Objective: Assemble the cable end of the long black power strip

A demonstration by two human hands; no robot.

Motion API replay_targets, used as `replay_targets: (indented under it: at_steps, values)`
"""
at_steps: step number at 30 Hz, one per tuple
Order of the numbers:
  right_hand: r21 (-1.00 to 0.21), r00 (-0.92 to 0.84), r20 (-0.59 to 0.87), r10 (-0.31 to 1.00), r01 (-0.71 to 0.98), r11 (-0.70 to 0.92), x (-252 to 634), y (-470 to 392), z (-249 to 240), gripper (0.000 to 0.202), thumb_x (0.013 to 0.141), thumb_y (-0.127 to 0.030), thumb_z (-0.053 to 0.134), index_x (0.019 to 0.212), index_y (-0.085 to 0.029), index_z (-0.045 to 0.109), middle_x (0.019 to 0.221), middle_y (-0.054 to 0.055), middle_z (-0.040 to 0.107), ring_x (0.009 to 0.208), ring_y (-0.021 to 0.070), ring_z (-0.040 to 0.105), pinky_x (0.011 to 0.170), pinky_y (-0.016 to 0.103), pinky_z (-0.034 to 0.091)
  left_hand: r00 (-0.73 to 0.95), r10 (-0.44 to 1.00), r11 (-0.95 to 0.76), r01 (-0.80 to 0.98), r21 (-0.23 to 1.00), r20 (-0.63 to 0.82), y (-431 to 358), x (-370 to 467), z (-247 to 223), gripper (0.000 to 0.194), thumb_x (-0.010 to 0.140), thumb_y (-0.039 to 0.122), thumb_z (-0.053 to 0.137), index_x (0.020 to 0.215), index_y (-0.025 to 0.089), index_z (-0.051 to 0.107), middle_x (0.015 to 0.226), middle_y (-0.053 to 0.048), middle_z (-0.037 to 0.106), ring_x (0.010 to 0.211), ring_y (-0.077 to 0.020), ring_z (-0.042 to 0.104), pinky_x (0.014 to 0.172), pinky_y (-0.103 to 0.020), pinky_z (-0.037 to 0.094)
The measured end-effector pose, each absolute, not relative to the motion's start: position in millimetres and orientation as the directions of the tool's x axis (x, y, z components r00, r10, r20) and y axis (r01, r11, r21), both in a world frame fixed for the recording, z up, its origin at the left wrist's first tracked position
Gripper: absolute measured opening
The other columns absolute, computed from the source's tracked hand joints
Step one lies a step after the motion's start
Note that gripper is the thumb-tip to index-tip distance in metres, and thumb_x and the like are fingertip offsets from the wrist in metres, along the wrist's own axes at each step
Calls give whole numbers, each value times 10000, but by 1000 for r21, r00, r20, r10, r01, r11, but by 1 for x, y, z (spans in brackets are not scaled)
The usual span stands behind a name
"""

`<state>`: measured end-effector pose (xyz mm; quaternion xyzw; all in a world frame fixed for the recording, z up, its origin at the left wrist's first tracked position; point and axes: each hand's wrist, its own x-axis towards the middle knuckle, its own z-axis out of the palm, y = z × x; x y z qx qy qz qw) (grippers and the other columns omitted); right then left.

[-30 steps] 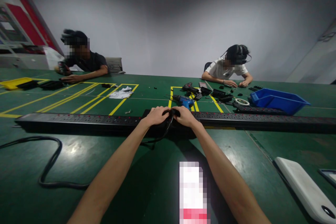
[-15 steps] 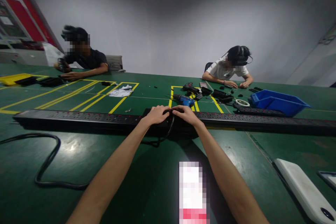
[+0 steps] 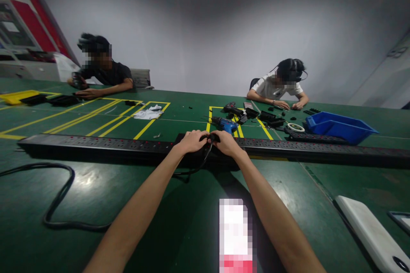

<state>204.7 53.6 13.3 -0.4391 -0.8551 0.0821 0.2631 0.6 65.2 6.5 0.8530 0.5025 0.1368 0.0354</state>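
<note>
A long black power strip [image 3: 105, 145] with rows of sockets and small red marks lies across the table in front of me. At its middle, my left hand [image 3: 193, 141] and my right hand [image 3: 226, 143] meet with bent fingers, both closed around the end of a black cable [image 3: 206, 157]. The cable hangs down from between the fingertips and bends left behind my left forearm. What the cable's end looks like is mostly hidden by the fingers. A thicker black cable [image 3: 59, 194] curves over the table at the left.
Beyond the strip lie a blue power drill [image 3: 226, 124], white paper [image 3: 149, 113], black parts and a blue bin [image 3: 339, 127]. A white phone-like device [image 3: 368, 226] lies at right. Two people [image 3: 107, 70] sit across the table; one holds a dark tool.
My right hand has turned slightly, its fingers curling more around the cable's end. The hanging cable has shifted a little. My left hand stays nearly in place.
</note>
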Motion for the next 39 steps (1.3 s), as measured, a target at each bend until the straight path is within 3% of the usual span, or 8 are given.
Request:
replay_targets:
  at_steps: [6,11,14,18,23,26,32,39]
  values:
    - [-338,-475,377,795,729,596,206,55,11,302,907,-279,586,1179,-157,633,1058,119,691,959,217,609,839,301,432,453,869,-488,849,202,196,65,0,6,394,960,466,395,1290,332,564,1227,-59,648,1148,-265,581,988,-425,408]
    - [-600,-492,345,799,539,591,214,65,11,335,886,-193,493,1166,-180,677,1141,67,691,1026,203,616,922,306,442,456,871,-487,851,197,185,67,0,5,388,962,454,391,1285,332,567,1217,-60,648,1140,-271,580,982,-435,406]
    - [-699,-461,343,819,457,550,216,68,12,342,943,-279,422,1084,-172,716,1079,49,714,1009,199,632,920,306,454,461,870,-489,852,188,176,67,0,5,389,960,451,398,1295,334,556,1217,-64,644,1138,-273,580,974,-434,411]
    - [-695,-463,359,810,447,563,215,67,11,327,901,-413,571,1069,-171,715,1077,68,718,996,206,647,897,304,466,447,876,-477,860,181,182,68,0,5,396,956,450,415,1310,326,541,1220,-67,642,1150,-272,571,985,-432,402]
    - [-677,-481,356,801,457,576,218,65,13,282,886,-266,544,1105,-188,704,1086,61,712,997,200,640,905,321,464,455,870,-487,851,195,190,68,0,4,402,963,456,393,1313,327,541,1227,-69,639,1150,-270,572,989,-435,402]
    - [-580,-503,351,790,545,605,216,62,15,342,816,-187,583,1147,-183,667,1091,66,696,983,202,621,901,328,454,448,875,-479,855,196,184,68,0,4,405,963,443,394,1326,335,537,1227,-71,639,1155,-272,571,992,-436,401]
    - [-96,-524,347,778,806,585,198,60,21,285,875,-406,595,1014,-164,651,1027,152,670,1003,278,582,880,377,407,457,871,-486,858,168,182,70,-1,3,388,977,408,348,1301,336,547,1193,-67,645,1130,-270,583,971,-436,416]
    - [25,-479,266,837,871,490,188,64,24,390,941,-496,463,1092,-169,613,958,163,703,880,288,658,744,328,417,454,878,-474,869,142,154,73,-1,2,387,967,319,333,1282,307,557,1183,-78,644,1121,-276,581,957,-439,425]
